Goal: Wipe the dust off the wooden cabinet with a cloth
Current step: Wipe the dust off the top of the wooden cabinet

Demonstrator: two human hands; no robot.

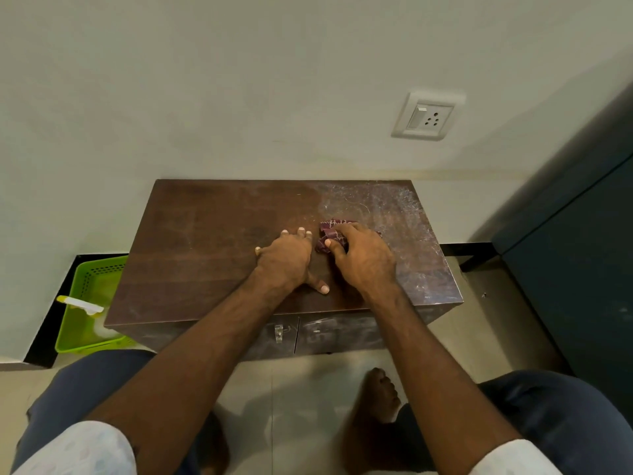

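**Cabinet top half wiped; cloth under right hand**

The wooden cabinet [219, 255] stands low against a pale wall [239, 80]. Its top shows two conditions: the left part is dark and clean-looking, while the right part, from roughly the middle to the right edge, carries a grey-white film of dust and smears.

The left hand [286, 260] lies flat on the clean part near the centre, fingers spread and pressed down on the wood, holding nothing. The right hand [363, 260] is just beside it, fingers curled and closed over a bunched maroon cloth [330, 231], which sits on the cabinet top at the boundary between clean and dusty areas. Part of the cloth shows beyond the fingertips.

The cabinet front has two doors and a small metal latch [279, 333]. A green plastic basket [87, 303] sits on the floor to the cabinet's left, touching or just beside it. A wall socket [426, 117] is mounted above right.
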